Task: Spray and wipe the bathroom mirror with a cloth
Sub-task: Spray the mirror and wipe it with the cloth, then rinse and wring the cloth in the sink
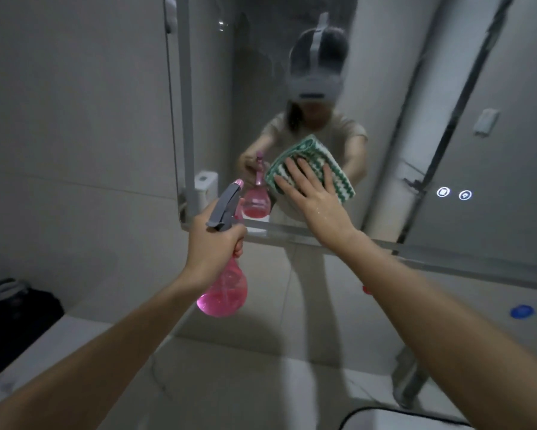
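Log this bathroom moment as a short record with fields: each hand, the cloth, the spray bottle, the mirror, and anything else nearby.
left hand: grips the neck of the spray bottle, held off the glass
right hand: fingers flat, pressing the cloth to the mirror
cloth: green and white striped, folded, against the lower part of the glass
spray bottle: pink, grey trigger head, part full, nozzle towards the mirror
mirror: hazy smears near the top, two lit touch icons at right
other: blue cap on the counter at right

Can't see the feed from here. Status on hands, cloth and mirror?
Left hand grips pink spray bottle. Right hand flat, pressing striped cloth on mirror. Nothing in the way.
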`<action>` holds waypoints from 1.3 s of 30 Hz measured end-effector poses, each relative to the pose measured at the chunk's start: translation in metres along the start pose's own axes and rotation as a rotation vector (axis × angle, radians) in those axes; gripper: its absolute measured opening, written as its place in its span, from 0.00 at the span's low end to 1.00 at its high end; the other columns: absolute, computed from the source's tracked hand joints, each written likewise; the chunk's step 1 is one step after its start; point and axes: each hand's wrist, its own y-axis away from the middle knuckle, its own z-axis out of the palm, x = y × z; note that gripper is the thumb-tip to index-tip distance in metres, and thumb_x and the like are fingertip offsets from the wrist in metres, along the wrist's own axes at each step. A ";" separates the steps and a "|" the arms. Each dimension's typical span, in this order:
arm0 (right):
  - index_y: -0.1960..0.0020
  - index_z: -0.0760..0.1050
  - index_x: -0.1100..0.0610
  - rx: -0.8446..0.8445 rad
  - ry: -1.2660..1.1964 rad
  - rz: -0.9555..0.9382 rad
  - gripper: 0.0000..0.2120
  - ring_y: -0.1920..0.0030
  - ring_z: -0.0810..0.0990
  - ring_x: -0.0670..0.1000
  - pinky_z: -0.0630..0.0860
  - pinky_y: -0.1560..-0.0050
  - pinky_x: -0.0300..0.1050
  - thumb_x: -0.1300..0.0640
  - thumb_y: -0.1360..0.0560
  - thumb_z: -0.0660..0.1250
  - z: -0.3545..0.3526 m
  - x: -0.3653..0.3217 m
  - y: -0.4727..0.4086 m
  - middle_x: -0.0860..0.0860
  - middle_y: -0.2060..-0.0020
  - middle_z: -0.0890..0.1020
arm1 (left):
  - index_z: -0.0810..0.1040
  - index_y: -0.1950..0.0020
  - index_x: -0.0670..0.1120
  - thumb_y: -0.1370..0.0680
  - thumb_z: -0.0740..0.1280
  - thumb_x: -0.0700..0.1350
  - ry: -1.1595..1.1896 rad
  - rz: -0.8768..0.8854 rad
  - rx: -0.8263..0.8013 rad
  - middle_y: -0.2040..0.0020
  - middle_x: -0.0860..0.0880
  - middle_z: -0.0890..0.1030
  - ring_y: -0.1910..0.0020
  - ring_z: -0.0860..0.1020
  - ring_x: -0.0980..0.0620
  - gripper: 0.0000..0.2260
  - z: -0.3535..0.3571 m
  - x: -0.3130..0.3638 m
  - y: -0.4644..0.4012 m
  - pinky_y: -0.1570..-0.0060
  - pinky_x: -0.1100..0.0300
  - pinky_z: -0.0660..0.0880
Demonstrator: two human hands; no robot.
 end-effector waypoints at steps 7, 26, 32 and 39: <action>0.30 0.70 0.59 -0.087 -0.271 0.160 0.30 0.30 0.63 0.68 0.56 0.34 0.70 0.69 0.31 0.50 -0.028 -0.014 0.084 0.63 0.30 0.67 | 0.72 0.63 0.46 0.30 0.62 0.26 -0.004 -0.068 0.031 0.78 0.48 0.69 0.77 0.67 0.52 0.15 0.026 -0.006 0.053 0.76 0.60 0.68; 0.30 0.70 0.58 -0.464 -0.462 0.217 0.46 0.30 0.64 0.68 0.57 0.35 0.66 0.86 0.44 0.63 -0.065 -0.152 0.285 0.63 0.29 0.66 | 0.69 0.42 0.62 0.30 0.65 0.52 -0.236 -0.113 -0.104 0.64 0.57 0.75 0.67 0.76 0.60 0.17 -0.004 -0.132 0.244 0.62 0.56 0.75; 0.32 0.72 0.59 -0.517 -0.423 0.270 0.47 0.33 0.68 0.69 0.57 0.37 0.65 0.85 0.48 0.69 -0.074 -0.172 0.327 0.64 0.32 0.70 | 0.68 0.42 0.65 0.31 0.65 0.57 -0.268 -0.171 -0.199 0.59 0.54 0.76 0.65 0.75 0.40 0.18 -0.005 -0.164 0.263 0.59 0.44 0.75; 0.30 0.67 0.55 -0.501 -0.589 0.450 0.37 0.29 0.63 0.65 0.53 0.32 0.66 0.81 0.34 0.59 -0.088 -0.177 0.369 0.62 0.30 0.68 | 0.67 0.39 0.55 0.29 0.72 0.55 -0.196 -0.229 -0.249 0.68 0.60 0.75 0.71 0.71 0.57 0.22 0.003 -0.192 0.287 0.66 0.64 0.68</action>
